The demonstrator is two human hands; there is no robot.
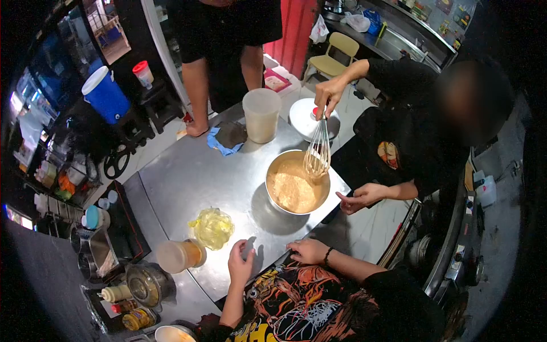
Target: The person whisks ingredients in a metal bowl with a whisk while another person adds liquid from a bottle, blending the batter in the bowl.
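A metal bowl (269, 196) of thick orange-brown mixture stands on the steel table (171, 165). My left hand (241, 262) is over the table's near edge, fingers apart and empty, close to a crumpled yellowish plastic bag (212, 228). At the same edge, below the bowl, my right hand (307, 251) rests with its fingers loosely spread and nothing in it. A co-worker's hand (330, 97) at the right grips a whisk (319, 151) over the bowl, its wires coated with mixture. That person's other hand (367, 198) is held beside the bowl.
A tall translucent container (262, 117), a blue-edged dark cloth (228, 138) and a white lid (305, 117) are at the back. Another person leans a hand (197, 128) on the far edge. An orange-filled jar (176, 256) lies left. Bottles and a glass bowl (149, 285) sit lower left.
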